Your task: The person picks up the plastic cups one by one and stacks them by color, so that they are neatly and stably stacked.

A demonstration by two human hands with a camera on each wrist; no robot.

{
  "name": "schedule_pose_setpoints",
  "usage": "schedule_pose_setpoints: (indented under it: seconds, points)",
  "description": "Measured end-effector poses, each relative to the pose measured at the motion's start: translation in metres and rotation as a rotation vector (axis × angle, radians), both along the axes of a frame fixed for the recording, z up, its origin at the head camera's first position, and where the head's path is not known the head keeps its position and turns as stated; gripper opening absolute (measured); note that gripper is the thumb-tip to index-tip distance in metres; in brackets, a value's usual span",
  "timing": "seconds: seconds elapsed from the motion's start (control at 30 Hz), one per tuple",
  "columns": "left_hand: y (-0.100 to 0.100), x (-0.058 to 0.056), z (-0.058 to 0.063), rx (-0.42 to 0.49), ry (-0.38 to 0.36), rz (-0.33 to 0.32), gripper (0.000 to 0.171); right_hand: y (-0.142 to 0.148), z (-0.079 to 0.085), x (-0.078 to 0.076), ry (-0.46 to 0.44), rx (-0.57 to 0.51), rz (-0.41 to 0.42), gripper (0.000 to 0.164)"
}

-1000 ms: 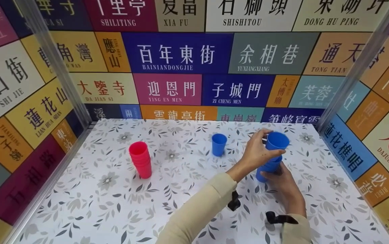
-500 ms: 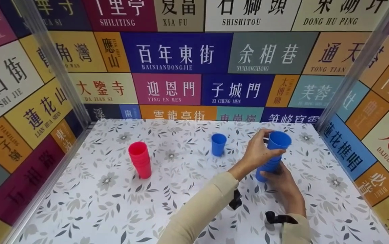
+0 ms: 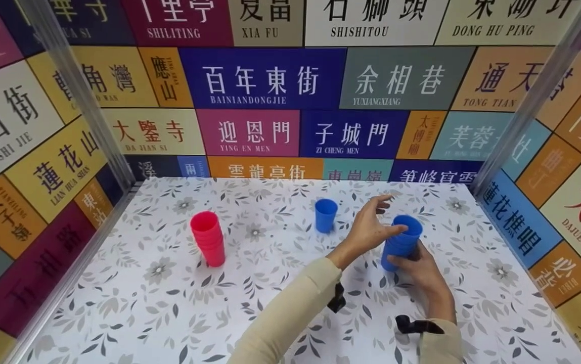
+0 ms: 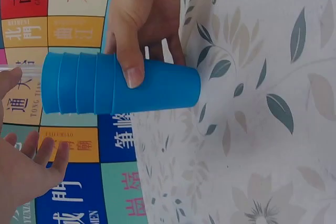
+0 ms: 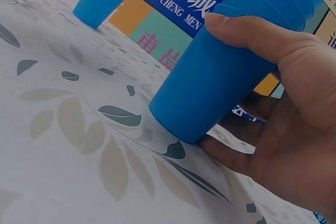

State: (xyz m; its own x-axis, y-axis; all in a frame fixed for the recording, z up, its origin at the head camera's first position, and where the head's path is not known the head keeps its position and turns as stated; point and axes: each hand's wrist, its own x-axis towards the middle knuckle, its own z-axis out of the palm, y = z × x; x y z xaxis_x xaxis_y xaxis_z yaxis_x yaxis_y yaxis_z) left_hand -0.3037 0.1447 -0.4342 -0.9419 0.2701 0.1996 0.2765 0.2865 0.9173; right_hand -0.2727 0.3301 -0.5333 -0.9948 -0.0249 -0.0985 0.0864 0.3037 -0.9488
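My right hand (image 3: 424, 273) grips a stack of nested blue plastic cups (image 3: 397, 248) low on its side, at the right of the table. In the right wrist view the thumb lies across the lowest cup of the stack (image 5: 210, 77), whose base is close over the tablecloth. Several rims step up along the stack (image 4: 157, 85) in the left wrist view. My left hand (image 3: 366, 231) is just left of the top rim, thumb and fingers spread apart with nothing between them. A lone blue cup (image 3: 326, 216) stands upright further back, left of that hand.
A stack of red cups (image 3: 209, 241) stands on the left side of the table. The white floral tablecloth (image 3: 270, 303) covers the table. Panels printed with characters (image 3: 270, 78) enclose the back and both sides, with clear corner strips (image 3: 93, 101).
My left hand has lowered a blue cup into the stack, let go of it and drawn back slightly left. The stack in my right hand stays in place.
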Motion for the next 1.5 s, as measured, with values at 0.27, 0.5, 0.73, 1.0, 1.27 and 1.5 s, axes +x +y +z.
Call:
schedule_pose_setpoints:
  seconds: [0.27, 0.5, 0.73, 1.0, 1.27, 1.5]
  points:
    - [-0.017, -0.005, -0.008, 0.042, 0.020, 0.023, 0.067, -0.001, -0.004, -0.001, -0.021, -0.003, -0.021, 0.100]
    - [-0.033, -0.012, -0.014, 0.064, 0.073, 0.069, 0.063, -0.001, -0.005, -0.004, -0.015, -0.041, -0.018, 0.100]
    - [-0.053, -0.024, -0.020, 0.049, 0.124, 0.138, 0.060, -0.001, -0.002, -0.003, -0.006, -0.028, -0.012, 0.102]
    - [-0.074, -0.033, -0.034, 0.123, 0.067, 0.137, 0.062, -0.001, -0.003, -0.003, 0.000, -0.050, -0.009, 0.099]
    - [-0.088, -0.041, -0.049, 0.093, 0.097, 0.222, 0.061, -0.001, -0.004, -0.002, 0.024, -0.059, -0.016, 0.097]
    - [-0.096, -0.045, -0.057, 0.093, 0.035, 0.281, 0.059, 0.000, -0.002, -0.002, 0.014, -0.047, -0.007, 0.099]
